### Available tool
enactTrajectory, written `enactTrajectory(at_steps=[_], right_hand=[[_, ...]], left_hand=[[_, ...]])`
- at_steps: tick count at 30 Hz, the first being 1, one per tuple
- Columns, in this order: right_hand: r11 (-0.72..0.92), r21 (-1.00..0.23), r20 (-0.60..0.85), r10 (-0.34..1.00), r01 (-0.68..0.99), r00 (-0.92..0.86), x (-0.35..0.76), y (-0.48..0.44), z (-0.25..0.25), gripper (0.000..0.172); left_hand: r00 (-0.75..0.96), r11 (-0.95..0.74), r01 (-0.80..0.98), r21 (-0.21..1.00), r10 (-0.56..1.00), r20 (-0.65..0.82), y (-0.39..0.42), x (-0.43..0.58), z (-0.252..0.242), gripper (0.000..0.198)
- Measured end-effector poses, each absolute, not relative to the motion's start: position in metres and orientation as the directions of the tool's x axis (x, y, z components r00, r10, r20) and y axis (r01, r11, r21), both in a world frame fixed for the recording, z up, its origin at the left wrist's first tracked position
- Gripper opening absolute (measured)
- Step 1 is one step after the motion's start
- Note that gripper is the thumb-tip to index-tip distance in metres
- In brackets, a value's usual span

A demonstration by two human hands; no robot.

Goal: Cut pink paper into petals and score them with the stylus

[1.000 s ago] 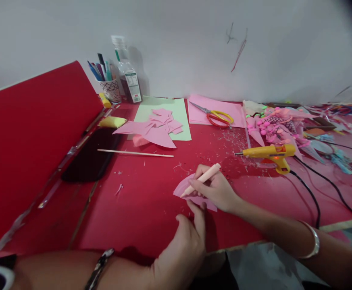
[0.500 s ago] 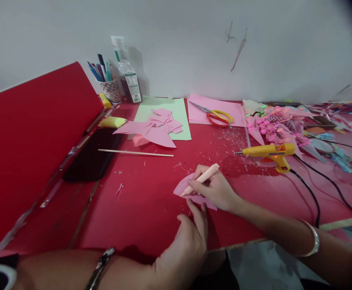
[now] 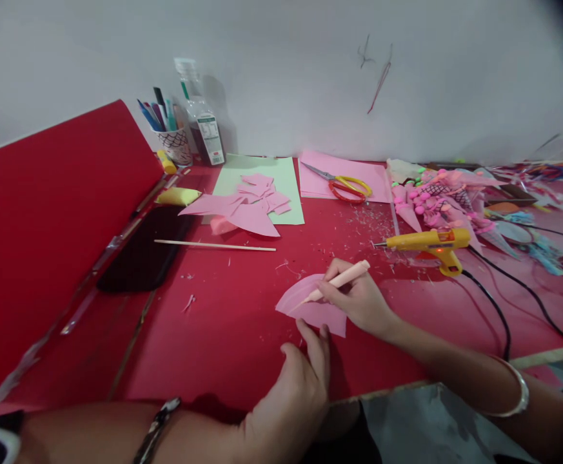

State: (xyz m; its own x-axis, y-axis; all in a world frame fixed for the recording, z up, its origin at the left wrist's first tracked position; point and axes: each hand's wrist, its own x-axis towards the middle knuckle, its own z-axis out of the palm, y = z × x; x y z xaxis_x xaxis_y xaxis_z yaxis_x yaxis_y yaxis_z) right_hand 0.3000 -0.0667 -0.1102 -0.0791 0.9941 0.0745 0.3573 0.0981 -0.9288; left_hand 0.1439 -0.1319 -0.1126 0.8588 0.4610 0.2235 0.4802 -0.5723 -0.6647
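A fan-shaped piece of pink paper (image 3: 320, 314) lies flat on the red tabletop in front of me. My right hand (image 3: 361, 303) is closed round a peach-coloured marker (image 3: 346, 277), its tip down on the paper. Pale lines show on the pink surface, one following the curved edge and another near the tip. My left hand (image 3: 295, 390) has its fingers stretched out, with fingertips resting on the paper's near edge. Nothing is gripped in it.
A yellow glue gun (image 3: 426, 241) with a black cord lies at the right, near pink cone-shaped pieces (image 3: 436, 200). Scissors (image 3: 346, 185) rest on pink sheets. Behind are pink cutouts (image 3: 256, 209), a thin stick (image 3: 216, 245), a phone (image 3: 140, 258), a bottle (image 3: 207, 132) and a pen cup (image 3: 175, 147).
My right hand has moved right and slightly up with the marker, from near the paper's left corner towards its middle. More of the paper shows. My left hand stays almost in place.
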Motion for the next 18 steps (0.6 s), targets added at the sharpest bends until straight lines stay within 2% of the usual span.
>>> enactTrajectory(at_steps=[7, 18], right_hand=[[0.165, -0.851, 0.179, 0.984, 0.499, -0.021, 0.320, -0.066, -0.111, 0.026], [0.146, -0.829, 0.216, 0.974, 0.539, 0.068, 0.342, -0.071, -0.109, 0.025]], left_hand=[[0.859, -0.603, 0.487, -0.632, 0.461, 0.222, -0.131, 0.143, -0.111, 0.037], [0.863, -0.608, 0.458, -0.648, 0.480, 0.160, -0.132, 0.143, -0.107, 0.039]])
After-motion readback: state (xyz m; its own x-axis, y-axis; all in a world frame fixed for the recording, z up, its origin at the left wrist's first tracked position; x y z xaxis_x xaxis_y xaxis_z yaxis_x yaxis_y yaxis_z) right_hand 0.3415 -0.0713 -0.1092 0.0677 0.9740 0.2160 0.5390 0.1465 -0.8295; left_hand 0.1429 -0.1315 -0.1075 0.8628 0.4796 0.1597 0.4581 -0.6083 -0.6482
